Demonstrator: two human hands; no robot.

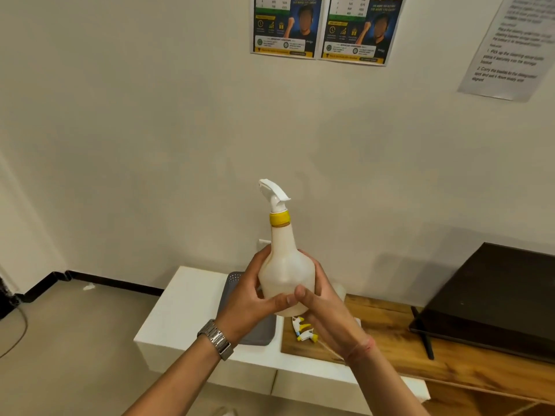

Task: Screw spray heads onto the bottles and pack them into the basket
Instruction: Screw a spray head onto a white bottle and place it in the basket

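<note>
I hold a translucent white bottle (pixel 285 271) upright in front of me with both hands. A white spray head (pixel 273 193) with a yellow collar (pixel 279 218) sits on its neck. My left hand (pixel 255 292) wraps the bottle's left side and my right hand (pixel 321 301) grips its right side and base. Below the bottle, loose white and yellow spray heads (pixel 303 330) lie on the wooden surface. A grey perforated basket (pixel 237 283) rests on the white cabinet, partly hidden behind my left hand.
A white low cabinet (pixel 186 313) stands against the wall, joined to a wooden counter (pixel 420 340). A black screen (pixel 495 295) leans on a stand at the right. Posters and an instruction sheet hang on the wall. Bare floor lies to the left.
</note>
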